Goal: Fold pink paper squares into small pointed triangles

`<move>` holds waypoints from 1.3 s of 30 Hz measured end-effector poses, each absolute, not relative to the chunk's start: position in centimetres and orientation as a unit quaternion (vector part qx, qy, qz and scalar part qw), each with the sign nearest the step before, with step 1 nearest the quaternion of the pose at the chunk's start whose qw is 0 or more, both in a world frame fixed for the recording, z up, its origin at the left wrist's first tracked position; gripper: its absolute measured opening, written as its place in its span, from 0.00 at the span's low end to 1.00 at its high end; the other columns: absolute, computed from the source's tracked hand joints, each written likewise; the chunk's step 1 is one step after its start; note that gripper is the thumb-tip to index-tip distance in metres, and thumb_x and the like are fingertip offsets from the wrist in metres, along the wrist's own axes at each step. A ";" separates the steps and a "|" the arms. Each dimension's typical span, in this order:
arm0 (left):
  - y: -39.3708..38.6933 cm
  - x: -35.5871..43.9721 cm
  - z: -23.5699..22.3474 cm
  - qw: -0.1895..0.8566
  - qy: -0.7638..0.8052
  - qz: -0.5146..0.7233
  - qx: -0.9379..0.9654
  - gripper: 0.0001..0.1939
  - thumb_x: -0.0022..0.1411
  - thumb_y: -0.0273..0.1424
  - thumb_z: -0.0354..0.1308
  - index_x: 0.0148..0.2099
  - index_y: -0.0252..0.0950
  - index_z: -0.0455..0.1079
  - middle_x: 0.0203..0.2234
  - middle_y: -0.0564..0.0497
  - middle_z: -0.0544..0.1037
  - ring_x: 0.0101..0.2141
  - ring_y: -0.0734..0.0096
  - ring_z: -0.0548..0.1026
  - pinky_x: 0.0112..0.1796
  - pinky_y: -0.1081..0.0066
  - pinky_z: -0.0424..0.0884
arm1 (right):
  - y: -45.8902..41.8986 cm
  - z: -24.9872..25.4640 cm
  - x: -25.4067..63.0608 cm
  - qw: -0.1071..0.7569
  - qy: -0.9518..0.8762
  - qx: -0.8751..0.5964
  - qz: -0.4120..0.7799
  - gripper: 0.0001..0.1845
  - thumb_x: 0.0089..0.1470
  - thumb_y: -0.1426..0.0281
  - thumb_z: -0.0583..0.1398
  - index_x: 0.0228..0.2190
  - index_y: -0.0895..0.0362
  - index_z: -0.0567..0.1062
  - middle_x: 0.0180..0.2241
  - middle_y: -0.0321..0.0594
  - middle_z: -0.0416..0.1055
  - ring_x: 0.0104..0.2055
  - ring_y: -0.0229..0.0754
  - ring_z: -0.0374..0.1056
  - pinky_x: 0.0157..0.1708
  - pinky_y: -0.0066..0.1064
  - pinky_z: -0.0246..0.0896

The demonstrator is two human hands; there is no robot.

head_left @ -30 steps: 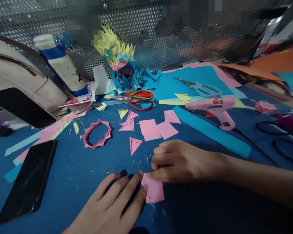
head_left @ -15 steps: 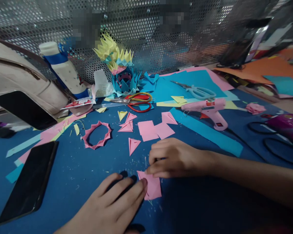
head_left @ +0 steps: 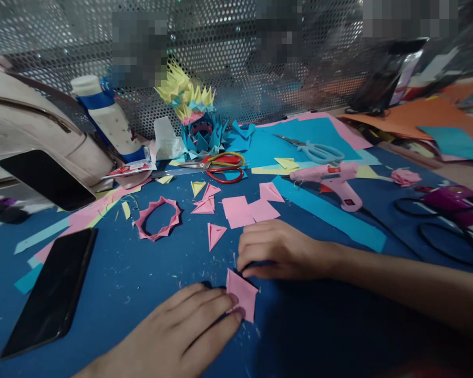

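Note:
A pink paper piece [head_left: 244, 296] with a creased edge lies tilted on the blue tabletop. My left hand [head_left: 189, 320] has its fingertips over the paper's lower left side, holding it; the thumb is hidden. Beside the upper edge of the paper, my right hand [head_left: 279, 252] is closed, fingers curled, and whether it pinches anything is hidden. Just beyond are pink paper squares [head_left: 235, 211] and a folded pink triangle [head_left: 215, 234]. More folded pink triangles [head_left: 205, 203] lie farther back, left of the squares. A ring of joined pink folds [head_left: 140, 223] rests to their left.
Scissors with red and yellow handles [head_left: 224, 167], blue-handled scissors [head_left: 321, 152] and a pink glue gun [head_left: 335, 178] lie behind. A phone [head_left: 49, 294] is at left. A folded-paper model [head_left: 203, 134] stands near the perforated metal panel [head_left: 228, 47], beside a bottle [head_left: 110, 121].
The pink paper under my left fingers has turned, a corner now pointing up. My left fingers have come closer together and the right fingertips have drawn slightly off the paper.

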State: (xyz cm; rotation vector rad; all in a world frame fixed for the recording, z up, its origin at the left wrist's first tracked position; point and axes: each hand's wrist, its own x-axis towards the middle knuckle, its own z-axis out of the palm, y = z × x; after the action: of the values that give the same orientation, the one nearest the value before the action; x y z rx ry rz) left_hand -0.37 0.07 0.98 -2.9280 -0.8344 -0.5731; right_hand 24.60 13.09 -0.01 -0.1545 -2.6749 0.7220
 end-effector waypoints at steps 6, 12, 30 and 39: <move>1.1 -1.0 1.8 -0.227 -0.308 -0.208 -0.900 0.14 0.74 0.26 0.41 0.56 0.33 0.63 0.43 0.46 0.75 0.43 0.70 0.72 0.45 0.74 0.72 | 12.6 0.3 24.4 0.208 -0.922 -0.111 0.306 0.08 0.66 0.68 0.57 0.38 0.57 0.76 0.35 0.39 0.75 0.39 0.37 0.68 0.41 0.27 0.59; 1.5 -0.9 0.9 -0.227 -0.297 -0.196 -0.907 0.15 0.71 0.22 0.42 0.54 0.34 0.66 0.42 0.46 0.73 0.46 0.65 0.69 0.54 0.61 0.65 | 11.8 0.2 24.0 0.187 -0.942 -0.084 0.266 0.06 0.63 0.68 0.61 0.36 0.57 0.76 0.35 0.37 0.74 0.38 0.36 0.66 0.38 0.27 0.57; -0.7 0.0 -2.1 0.104 -0.306 -0.169 -0.931 0.29 0.75 0.46 0.36 0.61 0.36 0.69 0.57 0.47 0.72 0.56 0.61 0.68 0.66 0.56 0.44 | 10.9 -0.1 23.4 0.184 -0.936 -0.154 0.257 0.06 0.63 0.69 0.60 0.39 0.57 0.77 0.36 0.38 0.73 0.38 0.37 0.67 0.37 0.28 0.60; 0.1 -0.2 -0.2 0.134 -0.277 -0.112 -0.945 0.29 0.76 0.46 0.34 0.60 0.36 0.69 0.55 0.49 0.74 0.55 0.64 0.70 0.64 0.62 0.54 | 10.5 -0.5 23.4 0.220 -0.926 -0.136 0.274 0.03 0.64 0.72 0.58 0.41 0.58 0.70 0.39 0.40 0.75 0.39 0.38 0.68 0.40 0.29 0.62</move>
State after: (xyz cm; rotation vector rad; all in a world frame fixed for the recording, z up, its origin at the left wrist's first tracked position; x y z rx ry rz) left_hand -0.18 0.06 -0.20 -2.7396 -0.8039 -0.3242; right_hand 23.40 10.51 -0.53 -0.3753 -2.5622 0.7572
